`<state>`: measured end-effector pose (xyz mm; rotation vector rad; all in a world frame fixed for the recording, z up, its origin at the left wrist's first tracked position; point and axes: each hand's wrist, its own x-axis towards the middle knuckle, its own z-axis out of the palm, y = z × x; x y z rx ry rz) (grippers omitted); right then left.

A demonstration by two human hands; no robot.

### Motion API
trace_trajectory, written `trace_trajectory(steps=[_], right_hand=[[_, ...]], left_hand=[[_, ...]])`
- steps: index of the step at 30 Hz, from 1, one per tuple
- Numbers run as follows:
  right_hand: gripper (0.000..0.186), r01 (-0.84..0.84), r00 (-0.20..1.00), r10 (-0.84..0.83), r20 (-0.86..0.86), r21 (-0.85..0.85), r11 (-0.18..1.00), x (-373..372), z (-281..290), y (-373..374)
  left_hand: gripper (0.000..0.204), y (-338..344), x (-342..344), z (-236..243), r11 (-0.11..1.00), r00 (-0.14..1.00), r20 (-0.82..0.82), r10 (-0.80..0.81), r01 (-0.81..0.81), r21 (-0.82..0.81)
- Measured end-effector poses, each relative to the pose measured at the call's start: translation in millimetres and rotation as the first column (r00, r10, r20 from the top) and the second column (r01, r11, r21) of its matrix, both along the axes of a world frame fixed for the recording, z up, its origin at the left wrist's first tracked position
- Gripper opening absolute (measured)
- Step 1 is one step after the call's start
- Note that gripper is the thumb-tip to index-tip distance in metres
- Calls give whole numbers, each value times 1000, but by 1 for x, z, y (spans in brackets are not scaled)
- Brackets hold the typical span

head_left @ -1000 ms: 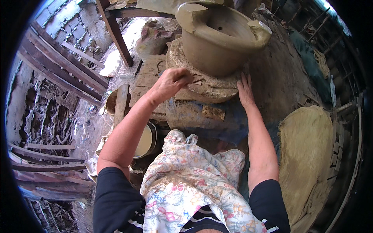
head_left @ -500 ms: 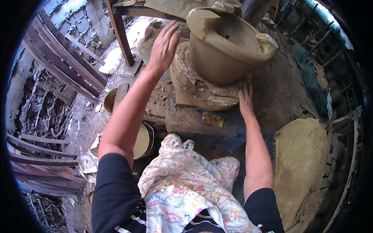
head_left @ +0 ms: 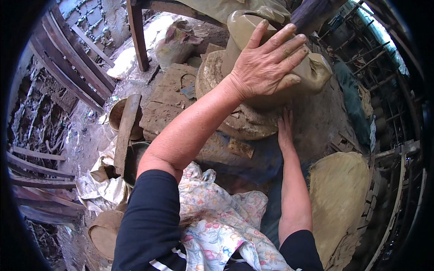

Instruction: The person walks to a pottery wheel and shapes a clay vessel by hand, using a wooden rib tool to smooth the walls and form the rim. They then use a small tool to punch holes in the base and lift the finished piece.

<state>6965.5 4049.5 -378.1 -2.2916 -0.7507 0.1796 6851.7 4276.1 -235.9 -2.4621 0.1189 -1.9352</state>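
Left hand (head_left: 266,67) has swung rightward over the clay pot (head_left: 304,85), fingers apart, the likely heavy, soft, slippery walls wanting support underneath, while the right hand's (head_left: 285,132) grip is unclear.

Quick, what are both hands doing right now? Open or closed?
Left hand: open, fingers spread, holding nothing, in front of the clay pot.
Right hand: open, fingers stretched out beside the round base.
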Motion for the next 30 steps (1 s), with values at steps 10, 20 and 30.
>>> trace_trajectory(steps=[10, 20, 30], right_hand=[[56, -5, 1000, 5, 26, -1, 1000, 8, 0, -1], [59, 29, 999, -29, 23, 8, 1000, -3, -2, -1], [57, 21, 999, -22, 33, 36, 999, -5, 0, 0]], left_hand=[[48, 77, 25, -3, 615, 882, 286, -376, 468, -635], [95, 40, 15, -36, 682, 920, 279, -274, 390, -618], [77, 42, -3, 7, 848, 960, 155, -233, 278, -452]])
